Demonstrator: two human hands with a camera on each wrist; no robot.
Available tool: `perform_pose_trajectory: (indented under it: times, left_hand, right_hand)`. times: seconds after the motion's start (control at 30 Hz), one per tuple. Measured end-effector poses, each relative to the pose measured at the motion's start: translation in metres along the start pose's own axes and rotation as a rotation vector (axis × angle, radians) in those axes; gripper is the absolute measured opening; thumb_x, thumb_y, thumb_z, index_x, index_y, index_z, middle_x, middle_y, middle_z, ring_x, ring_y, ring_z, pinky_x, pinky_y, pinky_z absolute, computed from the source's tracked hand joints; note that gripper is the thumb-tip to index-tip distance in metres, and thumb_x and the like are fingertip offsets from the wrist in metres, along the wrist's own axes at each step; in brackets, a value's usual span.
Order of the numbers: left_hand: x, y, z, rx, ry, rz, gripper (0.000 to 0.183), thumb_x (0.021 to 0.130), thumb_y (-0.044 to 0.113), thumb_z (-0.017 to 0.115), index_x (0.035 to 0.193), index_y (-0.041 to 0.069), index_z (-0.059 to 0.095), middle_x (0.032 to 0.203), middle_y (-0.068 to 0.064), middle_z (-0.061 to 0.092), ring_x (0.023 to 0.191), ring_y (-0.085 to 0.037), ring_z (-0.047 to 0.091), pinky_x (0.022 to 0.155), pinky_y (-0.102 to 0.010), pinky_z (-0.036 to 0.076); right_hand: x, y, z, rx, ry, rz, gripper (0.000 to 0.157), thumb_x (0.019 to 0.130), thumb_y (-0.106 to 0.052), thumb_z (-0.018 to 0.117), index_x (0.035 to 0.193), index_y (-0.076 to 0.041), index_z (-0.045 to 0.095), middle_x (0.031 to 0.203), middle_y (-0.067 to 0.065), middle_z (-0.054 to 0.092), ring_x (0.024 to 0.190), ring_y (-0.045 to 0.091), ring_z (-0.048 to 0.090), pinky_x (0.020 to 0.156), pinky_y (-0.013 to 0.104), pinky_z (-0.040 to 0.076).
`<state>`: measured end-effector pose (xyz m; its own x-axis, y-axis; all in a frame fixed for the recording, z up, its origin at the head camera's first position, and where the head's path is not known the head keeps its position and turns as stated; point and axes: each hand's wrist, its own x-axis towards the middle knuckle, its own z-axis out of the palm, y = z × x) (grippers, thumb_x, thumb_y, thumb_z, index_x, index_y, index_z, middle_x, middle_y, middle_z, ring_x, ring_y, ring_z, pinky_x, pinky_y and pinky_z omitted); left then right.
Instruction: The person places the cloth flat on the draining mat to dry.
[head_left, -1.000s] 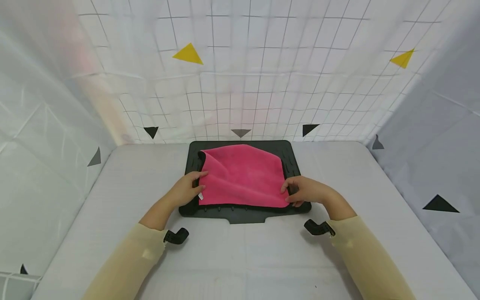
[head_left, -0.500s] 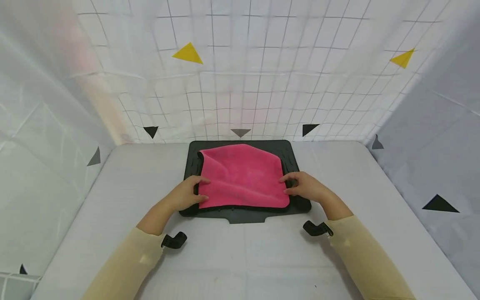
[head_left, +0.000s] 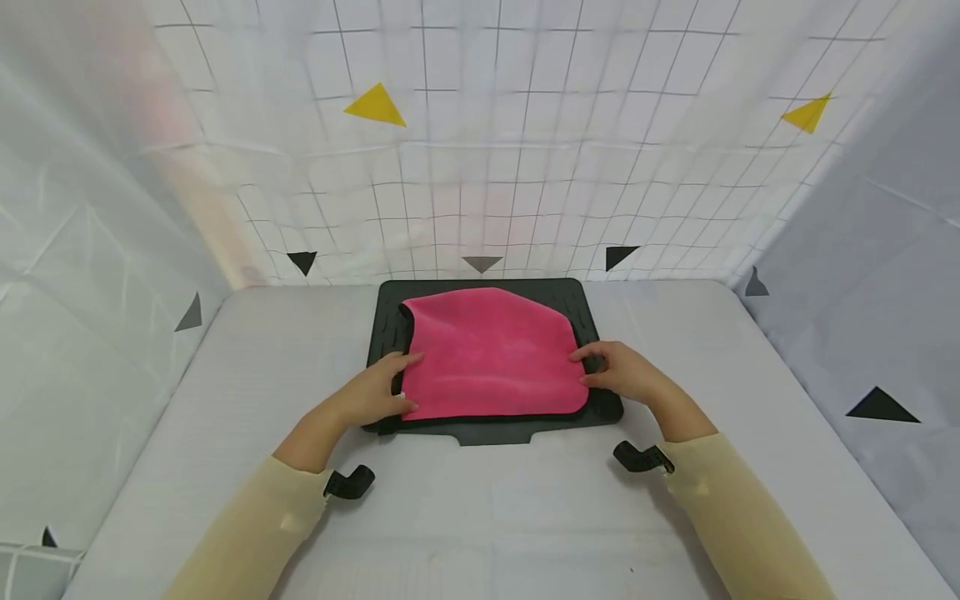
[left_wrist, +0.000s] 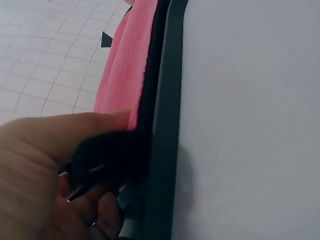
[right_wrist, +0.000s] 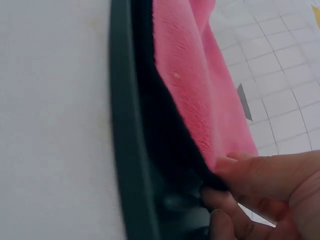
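A pink cloth (head_left: 491,354) with a dark underside lies spread over a black tray (head_left: 495,435). My left hand (head_left: 369,393) pinches the cloth's left edge near its front corner; in the left wrist view the thumb lies on the pink (left_wrist: 127,65) side and the other fingers sit beneath a dark fold. At the opposite side my right hand (head_left: 636,373) pinches the right edge between thumb and fingers, and the right wrist view has this edge of the cloth (right_wrist: 187,85) raised off the tray. The cloth's far left corner curls over, baring some of the dark side.
The tray rests on a white-covered table (head_left: 487,517), close to a white grid-lined curtain (head_left: 480,200) at the back. White sheets hang at both sides. Black wrist mounts (head_left: 351,483) stick out from both cream sleeves (head_left: 247,517).
The cloth has shifted slightly right and its front crease has flattened. My left hand has come a little nearer along its edge, while my right hand has moved slightly farther back and right.
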<state>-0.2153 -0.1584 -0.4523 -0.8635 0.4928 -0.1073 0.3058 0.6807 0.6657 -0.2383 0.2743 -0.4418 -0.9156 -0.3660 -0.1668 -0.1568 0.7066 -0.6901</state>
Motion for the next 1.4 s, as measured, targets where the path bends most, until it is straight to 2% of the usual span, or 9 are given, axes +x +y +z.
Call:
perform_pose_trajectory:
  times: [0.23,0.43,0.57,0.73,0.8,0.93,1.07,1.23,1.4]
  left_hand:
    - [-0.004,0.008,0.005,0.052,-0.024,-0.027,0.084,0.089,0.026,0.078,0.158,0.014,0.032,0.158,-0.015,0.029,0.141,-0.033,0.036,0.107,-0.051,0.043]
    - [-0.009,0.014,0.006,0.084,-0.031,-0.055,0.086,0.089,0.022,0.078,0.158,0.011,0.028,0.162,-0.019,0.024,0.145,-0.035,0.032,0.11,-0.053,0.039]
    - [-0.009,0.012,0.005,0.065,-0.031,-0.026,0.085,0.088,0.024,0.079,0.157,0.012,0.032,0.159,-0.018,0.029,0.142,-0.035,0.035,0.109,-0.052,0.041]
    - [-0.007,0.006,-0.003,0.002,-0.002,-0.001,0.076,0.092,0.034,0.073,0.154,0.011,0.036,0.154,-0.016,0.035,0.135,-0.034,0.043,0.106,-0.052,0.043]
    - [-0.004,0.003,-0.008,-0.026,0.027,-0.009,0.072,0.095,0.035,0.069,0.154,0.011,0.036,0.151,-0.015,0.039,0.128,-0.033,0.048,0.102,-0.052,0.046]
    - [0.009,-0.002,-0.018,-0.078,0.089,-0.025,0.068,0.1,0.031,0.063,0.156,0.01,0.032,0.145,-0.014,0.047,0.117,-0.031,0.055,0.093,-0.048,0.051]
    - [0.023,-0.003,-0.027,-0.102,0.125,-0.053,0.067,0.101,0.029,0.061,0.156,0.009,0.029,0.139,-0.015,0.053,0.117,-0.031,0.057,0.095,-0.048,0.051]
    - [0.042,-0.005,-0.033,-0.075,0.186,-0.088,0.063,0.102,0.032,0.059,0.153,0.007,0.033,0.132,-0.017,0.057,0.116,-0.032,0.056,0.098,-0.051,0.047]
    - [0.058,-0.008,-0.033,-0.109,0.246,-0.142,0.055,0.105,0.036,0.053,0.15,0.008,0.041,0.119,-0.015,0.058,0.105,-0.03,0.054,0.09,-0.046,0.046]
  right_hand:
    - [-0.005,-0.007,0.006,0.025,-0.045,-0.016,0.058,0.086,-0.017,0.08,0.138,-0.01,0.058,0.078,0.009,0.057,0.056,0.017,0.05,0.054,0.029,0.043]
    - [-0.011,-0.007,0.01,-0.034,-0.084,-0.048,0.067,0.084,-0.012,0.081,0.145,-0.011,0.053,0.111,0.008,0.056,0.065,0.017,0.057,0.061,0.032,0.05]
    - [-0.011,-0.006,0.008,-0.036,-0.104,-0.046,0.068,0.084,-0.014,0.081,0.146,-0.013,0.052,0.108,0.011,0.059,0.064,0.019,0.059,0.061,0.033,0.051]
    - [-0.001,-0.002,-0.002,0.031,-0.079,-0.064,0.069,0.09,-0.021,0.077,0.149,-0.012,0.044,0.12,0.02,0.058,0.078,0.022,0.065,0.072,0.035,0.052]
    - [0.005,0.0,-0.007,0.078,-0.052,-0.066,0.067,0.094,-0.022,0.073,0.151,-0.009,0.041,0.126,0.021,0.054,0.086,0.023,0.065,0.076,0.036,0.053]
    - [0.02,0.001,-0.016,0.156,-0.019,-0.047,0.062,0.1,-0.02,0.065,0.152,-0.004,0.035,0.121,0.022,0.059,0.09,0.028,0.067,0.079,0.037,0.055]
    - [0.035,0.003,-0.022,0.226,-0.006,-0.001,0.059,0.102,-0.022,0.06,0.152,-0.003,0.035,0.124,0.025,0.06,0.094,0.032,0.068,0.085,0.041,0.056]
    - [0.052,0.006,-0.025,0.328,-0.001,0.061,0.057,0.104,-0.024,0.057,0.152,-0.003,0.036,0.131,0.027,0.055,0.099,0.033,0.065,0.093,0.046,0.053]
    - [0.065,0.004,-0.021,0.363,-0.004,0.117,0.05,0.104,-0.024,0.055,0.149,-0.004,0.044,0.138,0.024,0.052,0.1,0.029,0.062,0.1,0.05,0.049]
